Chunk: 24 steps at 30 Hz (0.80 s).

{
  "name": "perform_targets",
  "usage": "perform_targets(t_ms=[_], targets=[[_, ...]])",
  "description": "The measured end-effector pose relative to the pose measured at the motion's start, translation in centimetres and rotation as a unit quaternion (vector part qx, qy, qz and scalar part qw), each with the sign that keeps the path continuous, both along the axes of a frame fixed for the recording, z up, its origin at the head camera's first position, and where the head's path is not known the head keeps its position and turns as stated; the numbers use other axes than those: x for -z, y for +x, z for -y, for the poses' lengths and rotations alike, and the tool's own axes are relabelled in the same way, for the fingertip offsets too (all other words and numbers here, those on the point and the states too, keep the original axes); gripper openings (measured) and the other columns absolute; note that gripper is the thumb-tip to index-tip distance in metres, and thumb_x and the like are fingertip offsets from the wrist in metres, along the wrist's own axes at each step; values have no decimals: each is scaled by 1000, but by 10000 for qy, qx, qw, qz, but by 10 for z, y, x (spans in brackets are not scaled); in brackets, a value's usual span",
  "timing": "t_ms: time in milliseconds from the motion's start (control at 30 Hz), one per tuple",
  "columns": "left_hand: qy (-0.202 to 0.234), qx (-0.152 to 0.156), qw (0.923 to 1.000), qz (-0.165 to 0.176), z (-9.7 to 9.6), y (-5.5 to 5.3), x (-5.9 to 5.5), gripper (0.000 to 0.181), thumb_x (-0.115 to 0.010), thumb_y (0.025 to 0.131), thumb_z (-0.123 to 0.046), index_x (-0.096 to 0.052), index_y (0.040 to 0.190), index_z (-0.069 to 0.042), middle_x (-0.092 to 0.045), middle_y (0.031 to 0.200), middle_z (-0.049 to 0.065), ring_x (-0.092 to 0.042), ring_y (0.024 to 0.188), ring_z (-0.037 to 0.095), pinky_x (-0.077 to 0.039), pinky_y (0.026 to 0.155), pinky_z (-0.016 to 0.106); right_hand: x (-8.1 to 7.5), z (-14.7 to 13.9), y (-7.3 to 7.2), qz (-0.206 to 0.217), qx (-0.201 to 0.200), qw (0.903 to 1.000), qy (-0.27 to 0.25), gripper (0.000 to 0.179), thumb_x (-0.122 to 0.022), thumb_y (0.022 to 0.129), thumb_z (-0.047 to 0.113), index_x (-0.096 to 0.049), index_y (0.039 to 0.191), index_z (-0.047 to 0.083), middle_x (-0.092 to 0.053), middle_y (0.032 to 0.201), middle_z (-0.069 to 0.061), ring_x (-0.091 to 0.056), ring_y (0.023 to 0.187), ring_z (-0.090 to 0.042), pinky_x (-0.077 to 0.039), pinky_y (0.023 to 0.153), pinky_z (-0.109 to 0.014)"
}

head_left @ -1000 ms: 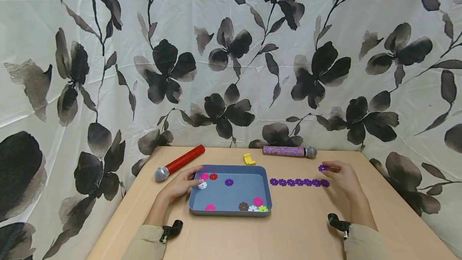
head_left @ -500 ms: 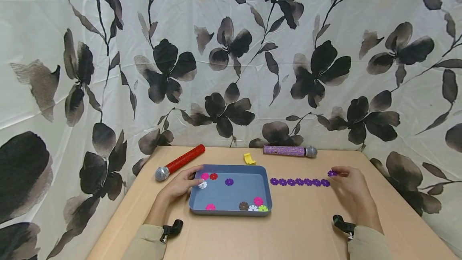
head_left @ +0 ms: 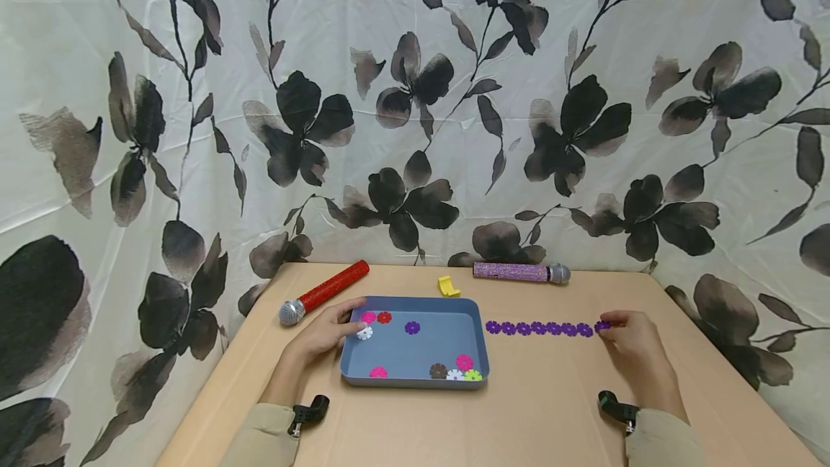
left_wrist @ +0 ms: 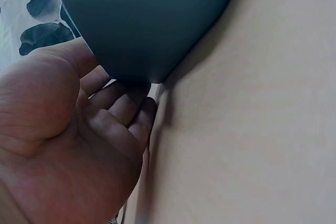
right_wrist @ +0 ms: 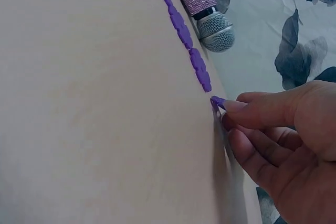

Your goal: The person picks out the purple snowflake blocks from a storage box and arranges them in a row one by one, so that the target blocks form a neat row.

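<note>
Between thumb and fingertips, my right hand point(head_left: 634, 337) pinches a purple flower-shaped disc point(right_wrist: 217, 102) right at the right end of a row of purple flower discs point(head_left: 538, 328) on the table. A narrow gap shows between that disc and the row in the right wrist view. My left hand point(head_left: 327, 331) grips the left side of a blue-grey tray point(head_left: 415, 383), thumb over the rim and fingers beneath it in the left wrist view. Inside the tray lie a purple flower disc point(head_left: 412, 327), a red one point(head_left: 384, 317), a brown one point(head_left: 438, 371) and several pink, white and green ones.
A red microphone point(head_left: 327, 289) lies behind my left hand at the table's far left. Along the back edge is a glittery purple microphone point(head_left: 512, 272). A small yellow piece point(head_left: 447, 286) sits just behind the tray. A floral curtain point(head_left: 415, 128) hangs behind the table point(head_left: 519, 424).
My right hand has moved right and toward me with the purple disc, bringing it down to the row's right end. The left hand and tray have stayed put.
</note>
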<state>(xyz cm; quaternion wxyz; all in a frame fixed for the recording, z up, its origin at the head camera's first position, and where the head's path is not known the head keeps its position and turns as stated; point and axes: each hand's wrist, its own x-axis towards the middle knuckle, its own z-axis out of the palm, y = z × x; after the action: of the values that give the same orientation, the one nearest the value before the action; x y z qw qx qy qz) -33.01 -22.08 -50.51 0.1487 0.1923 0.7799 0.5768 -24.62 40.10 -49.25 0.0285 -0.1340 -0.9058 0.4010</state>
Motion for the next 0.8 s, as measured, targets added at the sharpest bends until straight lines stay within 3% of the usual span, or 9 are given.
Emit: perform_targets(t_ms=[67,167,233,367,467,633,800], targets=[[50,-2,10000,41,0,0,0,68,-71,99,-14,-40,157,2,-30,169,22,-34,147,39,-44,64,16,2,0,-1,36,5,10000,24,36,-64,99,0,-62,133,-10,-62,129,-32,-60,113,-41,-55,98,-54],[64,-12,10000,48,0,0,1,68,-71,99,-13,-40,157,2,-30,169,22,-34,148,39,-45,65,15,3,1,-1,21,6,9999,155,35,-64,98,0,-63,131,-10,-63,128,-33,-60,113,-43,-53,100,-59],[51,-12,10000,-4,0,0,1,67,-71,98,-14,-41,157,2,-31,168,22,-32,150,38,-46,76,12,3,1,-1,19,6,9998,201,34,-65,98,0,-63,130,-11,-62,127,-34,-59,113,-45,-52,101,-61],[52,-15,10000,-18,-1,0,0,67,-71,98,-13,-42,156,1,-32,168,22,-34,149,38,-46,66,15,1,3,0,104,53,9997,195,35,-66,97,0,-63,130,-11,-62,128,-34,-58,115,-47,-50,103,-62],[30,-30,10000,19,-1,0,0,66,-71,98,-14,-42,156,0,-32,167,22,-44,135,41,-37,49,21,-1,4,1,185,111,9997,142,37,-65,98,3,-61,133,-9,-59,131,-34,-54,117,-47,-48,104,-63],[-54,-52,10000,63,-1,0,-1,66,-71,99,-16,-43,157,-3,-33,167,22,-53,115,40,-37,47,21,-11,7,3,171,292,9994,-44,43,-62,103,12,-57,143,-1,-48,145,-31,-48,123,-46,-45,100,-64],[-16,-47,10000,44,-1,1,-3,65,-71,99,-14,-44,156,-2,-33,167,22,-43,138,40,-37,48,22,-20,13,0,-490,57,9977,473,43,-66,102,16,-60,141,-1,-54,140,-32,-55,117,-45,-54,88,-51]])
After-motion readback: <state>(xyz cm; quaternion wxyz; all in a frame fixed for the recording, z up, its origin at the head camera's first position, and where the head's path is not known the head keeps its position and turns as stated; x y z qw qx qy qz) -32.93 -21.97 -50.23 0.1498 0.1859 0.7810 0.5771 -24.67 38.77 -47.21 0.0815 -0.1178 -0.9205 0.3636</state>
